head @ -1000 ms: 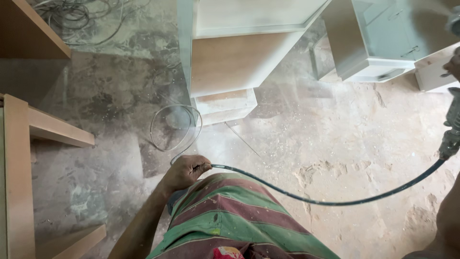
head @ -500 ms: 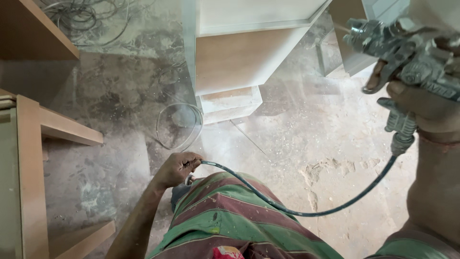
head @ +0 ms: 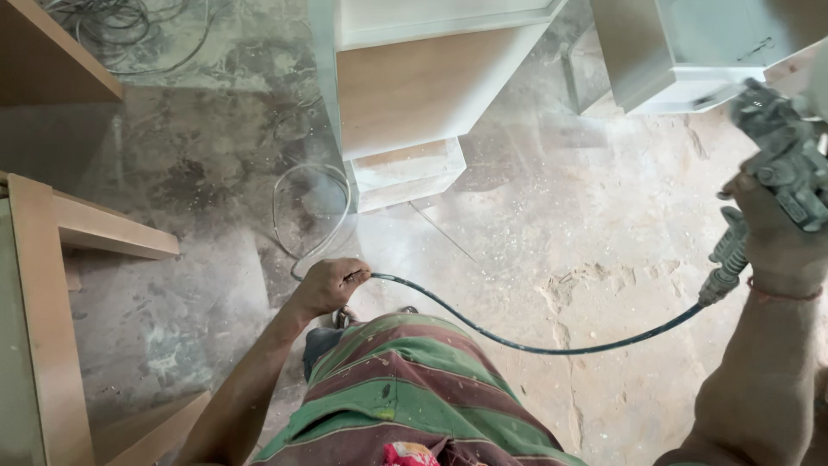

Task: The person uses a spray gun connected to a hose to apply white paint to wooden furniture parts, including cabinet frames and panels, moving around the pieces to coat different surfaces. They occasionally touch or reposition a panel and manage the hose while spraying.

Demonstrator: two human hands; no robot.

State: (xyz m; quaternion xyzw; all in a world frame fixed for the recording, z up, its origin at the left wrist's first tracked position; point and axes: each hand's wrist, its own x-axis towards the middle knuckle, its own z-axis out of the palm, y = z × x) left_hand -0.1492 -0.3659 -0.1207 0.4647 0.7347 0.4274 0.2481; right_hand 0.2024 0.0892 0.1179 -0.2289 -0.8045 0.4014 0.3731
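Note:
My right hand grips a grey metal spray gun at the right edge, raised in front of a white-coated cabinet. A dark air hose runs from the gun's base in a sagging curve across to my left hand, which is closed around it near my waist. Beyond that hand the hose continues as a pale loop on the dusty floor. My striped green and red shirt fills the bottom middle.
A wooden cabinet with white edges stands ahead on a small block. Bare wooden frames stand at the left. Tangled cables lie at the top left. The concrete floor is dusty with paint.
My right hand has shifted the spray gun to the right and slightly down in view. My left hand keeps hold of the hose at my waist. The view has tilted a little.

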